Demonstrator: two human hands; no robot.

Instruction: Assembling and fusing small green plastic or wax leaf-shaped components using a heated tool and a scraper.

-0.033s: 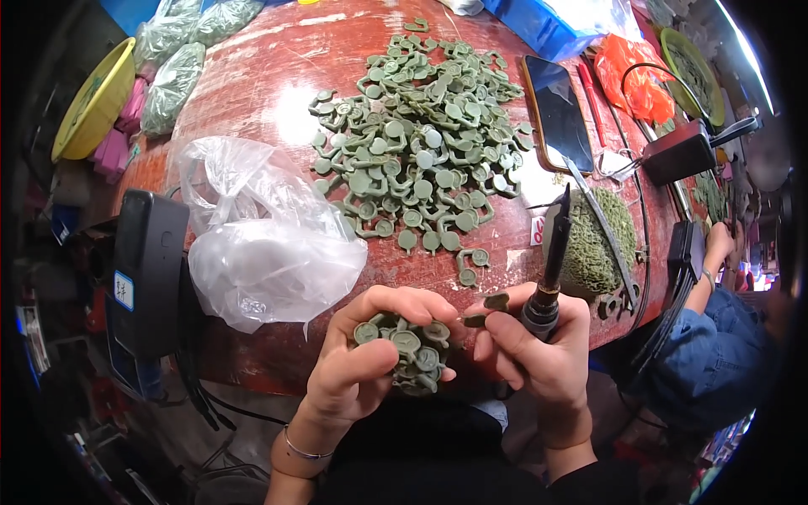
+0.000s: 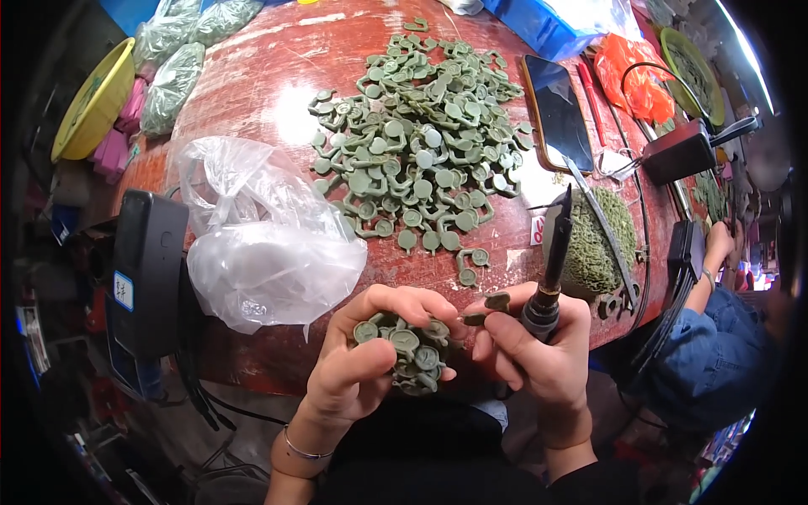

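At the near edge of the red surface (image 2: 252, 93), the left grip (image 2: 343, 370) curls around a cluster of green pieces (image 2: 406, 341); beside it, the right grip (image 2: 551, 358) pinches a green piece (image 2: 497, 300) and holds a dark, pointed tool (image 2: 555, 263). Beyond both lies a heap of similar pieces (image 2: 427, 139), near a phone (image 2: 557, 114).
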